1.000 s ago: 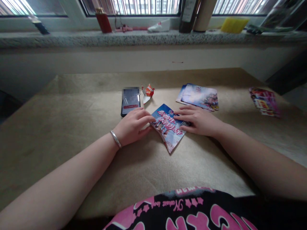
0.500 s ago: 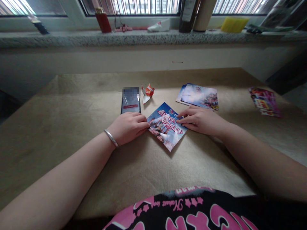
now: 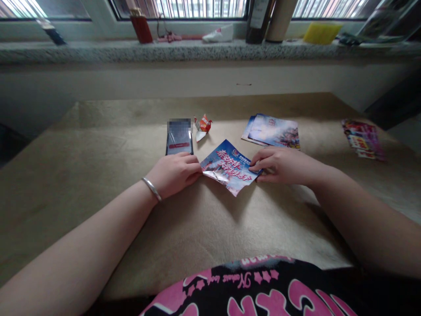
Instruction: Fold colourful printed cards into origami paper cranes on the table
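A square glossy blue paper with pink lettering (image 3: pixel 228 169) sits point-down on the tan tabletop (image 3: pixel 98 166), its near corner lifting off the surface. My left hand (image 3: pixel 174 173), a silver bracelet on its wrist, pinches the paper's left corner with curled fingers. At the paper's right corner my right hand (image 3: pixel 283 164) pinches the edge between thumb and fingers.
A phone (image 3: pixel 179 140) lies just beyond my left hand, with a small folded orange-and-white paper figure (image 3: pixel 203 126) beside it. A stack of blue printed sheets (image 3: pixel 272 131) lies beyond my right hand; more leaflets (image 3: pixel 362 138) at far right. The window ledge (image 3: pixel 197 50) holds several items.
Both hands went from lying flat on the paper to pinching its side corners. The paper's near corner has risen off the table and the sheet looks shorter and bent.
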`<state>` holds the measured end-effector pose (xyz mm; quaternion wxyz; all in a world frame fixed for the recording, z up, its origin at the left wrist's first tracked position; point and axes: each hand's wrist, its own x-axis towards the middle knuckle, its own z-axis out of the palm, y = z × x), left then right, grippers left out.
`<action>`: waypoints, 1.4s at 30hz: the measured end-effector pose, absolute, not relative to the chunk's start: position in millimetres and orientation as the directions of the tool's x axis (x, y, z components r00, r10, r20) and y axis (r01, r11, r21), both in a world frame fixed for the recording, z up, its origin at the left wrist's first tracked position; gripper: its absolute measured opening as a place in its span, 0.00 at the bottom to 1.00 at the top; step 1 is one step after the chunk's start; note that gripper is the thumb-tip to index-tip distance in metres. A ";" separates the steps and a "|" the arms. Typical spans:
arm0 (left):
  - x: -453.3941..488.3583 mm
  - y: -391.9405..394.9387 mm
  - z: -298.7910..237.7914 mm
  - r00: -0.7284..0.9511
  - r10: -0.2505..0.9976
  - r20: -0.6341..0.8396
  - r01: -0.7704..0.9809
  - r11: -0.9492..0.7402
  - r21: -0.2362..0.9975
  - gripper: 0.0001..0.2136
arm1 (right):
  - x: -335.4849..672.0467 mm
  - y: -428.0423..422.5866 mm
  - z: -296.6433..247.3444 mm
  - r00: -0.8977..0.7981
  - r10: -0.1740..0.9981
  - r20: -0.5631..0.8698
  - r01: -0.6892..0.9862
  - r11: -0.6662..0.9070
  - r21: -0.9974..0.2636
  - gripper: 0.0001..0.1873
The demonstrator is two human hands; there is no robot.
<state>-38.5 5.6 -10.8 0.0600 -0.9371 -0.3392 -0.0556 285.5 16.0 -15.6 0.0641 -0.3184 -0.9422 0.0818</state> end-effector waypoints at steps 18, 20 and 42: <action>-27.7 4.6 -24.6 0.534 0.816 0.223 0.827 -0.559 0.064 0.11 | 251.8 11.2 -24.5 -0.406 0.912 0.060 0.895 0.410 -0.177 0.17; -26.6 5.0 -26.3 0.504 0.831 0.236 0.839 -0.536 0.098 0.13 | 248.0 11.0 -25.6 -0.358 0.931 0.075 0.916 0.365 -0.166 0.17; -28.3 0.5 -23.9 0.498 0.827 0.262 0.848 -0.528 0.055 0.12 | 258.7 11.8 -25.3 -0.328 0.941 0.083 0.846 0.332 -0.418 0.04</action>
